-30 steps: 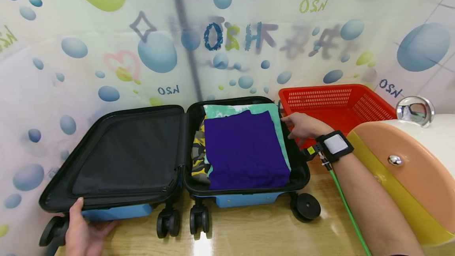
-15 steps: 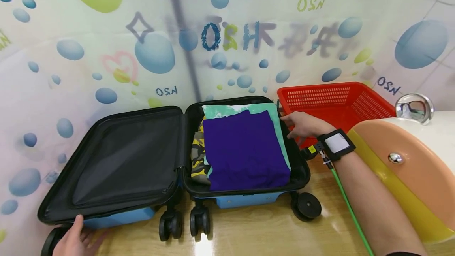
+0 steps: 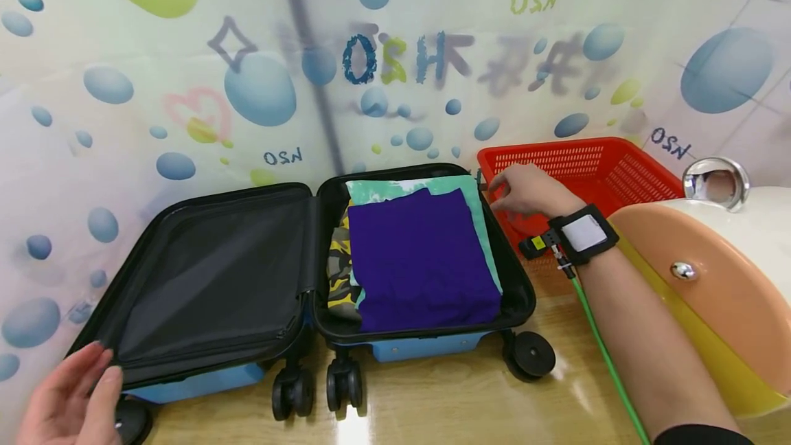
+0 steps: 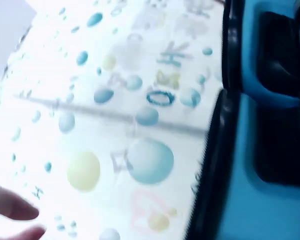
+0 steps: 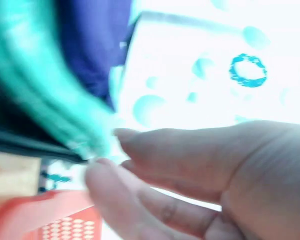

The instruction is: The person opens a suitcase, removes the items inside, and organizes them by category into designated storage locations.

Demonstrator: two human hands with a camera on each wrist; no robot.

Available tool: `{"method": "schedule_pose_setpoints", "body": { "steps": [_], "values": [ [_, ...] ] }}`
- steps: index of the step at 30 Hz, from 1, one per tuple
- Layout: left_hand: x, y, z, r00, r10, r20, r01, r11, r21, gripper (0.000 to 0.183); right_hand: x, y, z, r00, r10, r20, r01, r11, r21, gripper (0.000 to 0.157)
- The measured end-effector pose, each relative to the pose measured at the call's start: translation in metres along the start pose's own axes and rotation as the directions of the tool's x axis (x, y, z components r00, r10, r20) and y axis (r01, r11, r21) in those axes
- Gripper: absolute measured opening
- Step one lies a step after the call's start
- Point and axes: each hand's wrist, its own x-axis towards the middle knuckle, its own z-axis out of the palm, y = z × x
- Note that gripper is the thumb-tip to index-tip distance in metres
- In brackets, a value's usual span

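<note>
An open blue suitcase with black lining lies spread out in the head view. Its left half (image 3: 216,273) has a bare dark lining. In the right half (image 3: 518,294) sits a folded dark purple garment (image 3: 426,259) on a mint-green one (image 3: 484,222), with camouflage cloth (image 3: 340,273) showing at the left. My left hand (image 3: 74,400) is at the front left corner of the left half, fingers loosely bent and holding nothing. Just beyond the suitcase's right edge, my right hand (image 3: 528,191) overlaps the red basket's rim, thumb and fingers apart with nothing between them.
The red plastic basket (image 3: 556,150) stands at the back right. Beside it is an orange and yellow basin (image 3: 729,273) with a chrome tap (image 3: 717,184). Black suitcase wheels (image 3: 534,356) stick out over the wooden surface (image 3: 426,397). A patterned curtain (image 3: 408,19) hangs behind.
My left hand has left the front edge of the suitcase's left half and moved left. My right hand has lifted slightly from the right edge. The left half has sunk a little at its front corner.
</note>
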Motion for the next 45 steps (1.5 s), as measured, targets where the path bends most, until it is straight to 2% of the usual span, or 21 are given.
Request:
{"method": "schedule_pose_setpoints", "body": {
  "steps": [2, 3, 4, 5, 7, 8, 10, 11, 13, 14, 15, 18, 20, 23, 27, 33, 37, 40, 41, 43, 45],
  "values": [
    [-0.008, 0.032, 0.006, 0.983, 0.137, 0.119, -0.140, 0.990, 0.009, 0.036, 0.003, -0.006, -0.008, 0.999, -0.030, -0.035, 0.030, 0.999, 0.025, 0.037],
    [-0.012, 0.047, 0.010, 0.964, 0.196, 0.182, -0.202, 0.979, 0.014, 0.033, 0.006, -0.009, -0.012, 0.998, -0.050, -0.044, 0.051, 0.998, 0.043, 0.036],
    [-0.014, 0.059, 0.013, 0.933, 0.255, 0.255, -0.267, 0.963, 0.017, 0.031, 0.009, -0.013, -0.014, 0.997, -0.071, -0.041, 0.073, 0.995, 0.062, 0.035],
    [-0.016, 0.071, 0.016, 0.886, 0.323, 0.333, -0.345, 0.938, 0.010, 0.030, 0.012, -0.015, -0.015, 0.995, -0.092, -0.031, 0.095, 0.992, 0.082, 0.035],
    [-0.018, 0.090, 0.026, 0.752, 0.436, 0.494, -0.490, 0.871, -0.021, 0.027, 0.021, -0.020, -0.016, 0.993, -0.115, 0.008, 0.113, 0.986, 0.120, 0.037],
    [-0.018, 0.096, 0.033, 0.663, 0.488, 0.568, -0.560, 0.826, -0.056, 0.026, 0.025, -0.022, -0.015, 0.992, -0.125, 0.032, 0.120, 0.984, 0.134, 0.039],
    [-0.017, 0.108, 0.051, 0.461, 0.549, 0.698, -0.651, 0.743, -0.154, 0.024, 0.034, -0.024, -0.012, 0.988, -0.123, 0.091, 0.107, 0.980, 0.165, 0.043],
    [-0.016, 0.113, 0.060, 0.366, 0.545, 0.754, -0.669, 0.718, -0.194, 0.024, 0.039, -0.025, -0.010, 0.986, -0.116, 0.120, 0.094, 0.980, 0.175, 0.045],
    [-0.016, 0.121, 0.080, 0.207, 0.488, 0.848, -0.679, 0.696, -0.235, 0.023, 0.047, -0.025, -0.005, 0.978, -0.109, 0.176, 0.078, 0.981, 0.178, 0.049],
    [-0.017, 0.124, 0.089, 0.141, 0.446, 0.884, -0.689, 0.686, -0.236, 0.025, 0.050, -0.025, -0.002, 0.974, -0.107, 0.197, 0.072, 0.982, 0.177, 0.050],
    [-0.018, 0.127, 0.097, 0.088, 0.402, 0.911, -0.702, 0.674, -0.230, 0.027, 0.053, -0.025, 0.000, 0.972, -0.103, 0.211, 0.067, 0.983, 0.172, 0.051],
    [-0.023, 0.132, 0.116, -0.025, 0.266, 0.964, -0.749, 0.634, -0.195, 0.038, 0.062, -0.027, 0.007, 0.970, -0.100, 0.223, 0.064, 0.985, 0.161, 0.053],
    [-0.027, 0.133, 0.128, -0.072, 0.183, 0.980, -0.773, 0.611, -0.171, 0.047, 0.067, -0.028, 0.011, 0.971, -0.104, 0.216, 0.071, 0.985, 0.156, 0.054],
    [-0.034, 0.131, 0.142, -0.129, 0.088, 0.988, -0.781, 0.604, -0.156, 0.058, 0.072, -0.030, 0.015, 0.969, -0.123, 0.216, 0.094, 0.986, 0.139, 0.058],
    [-0.044, 0.121, 0.158, -0.161, 0.034, 0.986, -0.790, 0.595, -0.150, 0.067, 0.078, -0.034, 0.022, 0.969, -0.147, 0.199, 0.129, 0.987, 0.100, 0.062],
    [-0.049, 0.114, 0.169, -0.153, 0.010, 0.988, -0.766, 0.630, -0.125, 0.072, 0.086, -0.037, 0.034, 0.974, -0.141, 0.180, 0.118, 0.984, 0.131, 0.069],
    [-0.047, 0.115, 0.175, -0.137, 0.050, 0.989, -0.776, 0.616, -0.138, 0.073, 0.091, -0.037, 0.039, 0.977, -0.111, 0.180, 0.082, 0.984, 0.159, 0.069],
    [-0.046, 0.115, 0.179, -0.140, 0.085, 0.987, -0.775, 0.611, -0.162, 0.071, 0.092, -0.039, 0.041, 0.975, -0.088, 0.203, 0.051, 0.983, 0.179, 0.070],
    [-0.046, 0.115, 0.181, -0.141, 0.092, 0.986, -0.771, 0.615, -0.168, 0.070, 0.093, -0.039, 0.041, 0.974, -0.084, 0.213, 0.046, 0.983, 0.176, 0.060],
    [-0.046, 0.115, 0.182, -0.146, 0.086, 0.986, -0.749, 0.641, -0.167, 0.068, 0.094, -0.040, 0.042, 0.971, -0.084, 0.225, 0.045, 0.984, 0.172, 0.041],
    [-0.045, 0.115, 0.182, -0.145, 0.060, 0.988, -0.722, 0.676, -0.147, 0.066, 0.094, -0.042, 0.041, 0.967, -0.083, 0.239, 0.042, 0.984, 0.172, 0.040]
  ]
}}
